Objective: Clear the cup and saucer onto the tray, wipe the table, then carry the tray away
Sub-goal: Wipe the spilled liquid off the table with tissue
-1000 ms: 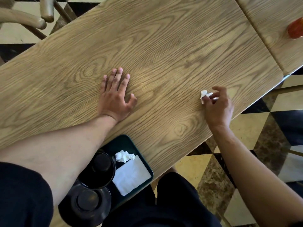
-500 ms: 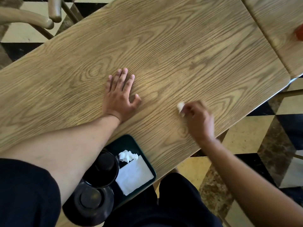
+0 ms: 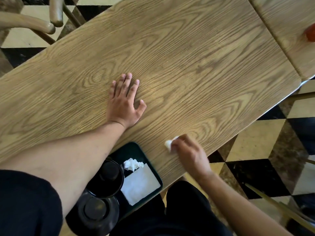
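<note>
My left hand (image 3: 125, 103) lies flat and spread on the wooden table (image 3: 187, 57), holding nothing. My right hand (image 3: 189, 154) is closed on a small white tissue wad (image 3: 169, 143) pressed to the tabletop near the front edge. At the near edge sits a dark green tray (image 3: 136, 149). On it stand a black cup (image 3: 106, 179) and a black saucer (image 3: 95, 212), partly hidden by my left forearm. A crumpled tissue (image 3: 132, 164) and a flat white napkin (image 3: 140, 185) also lie on the tray.
A wooden chair (image 3: 34, 24) stands at the far left corner. A second table (image 3: 288, 23) adjoins on the right with a blurred red object (image 3: 310, 34) on it. Checkered floor shows to the right and far left.
My right hand has dragged the tissue wad along the table from the right edge toward the tray and me. My left hand has stayed flat in place.
</note>
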`<act>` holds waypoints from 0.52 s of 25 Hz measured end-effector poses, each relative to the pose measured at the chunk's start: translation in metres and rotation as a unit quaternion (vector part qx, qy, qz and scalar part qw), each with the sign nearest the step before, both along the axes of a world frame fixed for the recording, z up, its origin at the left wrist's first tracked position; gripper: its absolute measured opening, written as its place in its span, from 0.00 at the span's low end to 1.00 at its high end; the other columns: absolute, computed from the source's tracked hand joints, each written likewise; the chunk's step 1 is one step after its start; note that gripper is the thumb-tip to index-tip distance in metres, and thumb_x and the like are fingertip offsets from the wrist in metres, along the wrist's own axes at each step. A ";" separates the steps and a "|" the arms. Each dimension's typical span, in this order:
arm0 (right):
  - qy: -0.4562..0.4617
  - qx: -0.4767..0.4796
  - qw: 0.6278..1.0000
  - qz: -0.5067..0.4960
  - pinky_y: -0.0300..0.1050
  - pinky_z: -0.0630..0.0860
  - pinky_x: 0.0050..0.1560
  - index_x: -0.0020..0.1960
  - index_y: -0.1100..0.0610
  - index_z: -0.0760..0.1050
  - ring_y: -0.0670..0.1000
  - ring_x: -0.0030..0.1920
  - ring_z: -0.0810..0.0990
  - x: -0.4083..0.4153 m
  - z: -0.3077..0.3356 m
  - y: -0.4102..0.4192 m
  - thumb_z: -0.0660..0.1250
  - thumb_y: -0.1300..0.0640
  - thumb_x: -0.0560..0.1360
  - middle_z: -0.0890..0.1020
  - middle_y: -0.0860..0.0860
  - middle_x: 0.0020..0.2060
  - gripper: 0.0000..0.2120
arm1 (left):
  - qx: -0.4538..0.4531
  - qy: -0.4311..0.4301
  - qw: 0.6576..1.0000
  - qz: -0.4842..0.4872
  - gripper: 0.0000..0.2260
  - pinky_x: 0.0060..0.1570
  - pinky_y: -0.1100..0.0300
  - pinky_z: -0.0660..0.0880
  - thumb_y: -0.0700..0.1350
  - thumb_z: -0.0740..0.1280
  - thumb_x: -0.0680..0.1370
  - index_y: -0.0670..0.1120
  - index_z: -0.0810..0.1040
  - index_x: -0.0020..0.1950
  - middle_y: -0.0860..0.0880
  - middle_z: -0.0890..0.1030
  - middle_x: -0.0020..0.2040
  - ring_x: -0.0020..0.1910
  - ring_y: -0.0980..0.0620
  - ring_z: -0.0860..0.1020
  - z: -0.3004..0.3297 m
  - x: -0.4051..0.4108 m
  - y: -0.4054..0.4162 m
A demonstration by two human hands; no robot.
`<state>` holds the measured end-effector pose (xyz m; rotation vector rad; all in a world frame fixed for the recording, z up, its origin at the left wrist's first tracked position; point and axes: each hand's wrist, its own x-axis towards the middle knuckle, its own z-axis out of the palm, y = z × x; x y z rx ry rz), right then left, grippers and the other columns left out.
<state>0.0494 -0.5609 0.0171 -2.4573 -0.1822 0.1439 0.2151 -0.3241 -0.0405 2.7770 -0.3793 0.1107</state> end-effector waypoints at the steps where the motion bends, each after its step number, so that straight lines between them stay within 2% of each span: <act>1: -0.012 -0.022 0.997 -0.071 0.45 0.78 0.45 0.45 0.59 0.83 0.53 0.43 0.80 0.016 -0.002 -0.022 0.68 0.59 0.78 0.80 0.54 0.46 0.07 | 0.000 0.000 1.000 0.001 0.31 0.80 0.39 0.54 0.54 0.64 0.76 0.43 0.71 0.78 0.40 0.65 0.81 0.82 0.41 0.61 0.000 0.000 -0.001; 2: -0.010 -0.044 0.984 -0.170 0.42 0.75 0.47 0.45 0.59 0.84 0.54 0.44 0.81 0.035 -0.002 -0.043 0.68 0.60 0.76 0.80 0.55 0.46 0.06 | 0.000 0.003 1.000 0.002 0.31 0.80 0.40 0.54 0.54 0.64 0.76 0.43 0.71 0.78 0.40 0.65 0.81 0.82 0.41 0.61 0.000 0.000 -0.001; 4: 0.015 -0.057 0.935 -0.350 0.45 0.74 0.51 0.48 0.60 0.84 0.57 0.49 0.81 0.068 -0.002 -0.073 0.69 0.60 0.77 0.80 0.55 0.50 0.05 | 0.004 0.012 1.000 0.003 0.31 0.80 0.40 0.53 0.55 0.63 0.76 0.44 0.70 0.78 0.40 0.64 0.82 0.82 0.42 0.60 0.000 0.001 -0.001; 5: 0.025 -0.054 0.916 -0.397 0.46 0.74 0.53 0.50 0.61 0.83 0.57 0.50 0.80 0.072 -0.006 -0.072 0.70 0.59 0.77 0.80 0.55 0.51 0.06 | 0.005 0.016 1.000 0.004 0.31 0.80 0.40 0.52 0.55 0.62 0.76 0.44 0.70 0.78 0.41 0.64 0.82 0.82 0.42 0.59 0.001 0.001 -0.001; 6: 0.032 -0.053 0.909 -0.413 0.43 0.72 0.53 0.51 0.62 0.83 0.56 0.51 0.79 0.067 -0.008 -0.059 0.70 0.60 0.78 0.79 0.56 0.52 0.06 | 0.006 0.020 1.000 0.005 0.32 0.80 0.40 0.52 0.55 0.62 0.76 0.44 0.69 0.78 0.41 0.63 0.82 0.82 0.42 0.59 0.002 0.001 -0.001; 7: 0.036 -0.048 0.914 -0.402 0.37 0.68 0.52 0.50 0.63 0.83 0.55 0.50 0.77 0.053 -0.007 -0.039 0.70 0.61 0.78 0.79 0.57 0.52 0.05 | 0.007 0.022 1.000 0.005 0.31 0.80 0.40 0.52 0.55 0.62 0.76 0.44 0.69 0.78 0.41 0.63 0.82 0.82 0.42 0.59 0.003 0.001 -0.001; 9: 0.035 -0.015 0.955 -0.293 0.31 0.66 0.48 0.47 0.61 0.82 0.49 0.46 0.75 0.009 -0.002 0.009 0.72 0.62 0.77 0.78 0.56 0.48 0.02 | 0.006 0.016 1.000 0.002 0.31 0.80 0.40 0.52 0.55 0.63 0.77 0.44 0.70 0.78 0.40 0.64 0.82 0.82 0.41 0.59 0.003 0.000 -0.001; 11: 0.046 0.028 0.990 -0.128 0.34 0.74 0.45 0.46 0.59 0.82 0.48 0.42 0.76 -0.035 0.008 0.039 0.68 0.57 0.81 0.77 0.53 0.45 0.08 | 0.009 0.009 1.000 0.003 0.30 0.80 0.40 0.53 0.54 0.63 0.77 0.43 0.70 0.78 0.40 0.64 0.82 0.82 0.41 0.60 0.003 0.000 -0.001; 13: 0.057 0.033 0.998 -0.012 0.42 0.80 0.42 0.48 0.58 0.82 0.50 0.41 0.79 -0.052 0.008 0.032 0.64 0.52 0.83 0.77 0.52 0.46 0.12 | 0.008 0.009 1.000 0.004 0.30 0.80 0.40 0.52 0.54 0.63 0.78 0.43 0.70 0.78 0.40 0.64 0.82 0.82 0.41 0.60 0.002 0.000 -0.001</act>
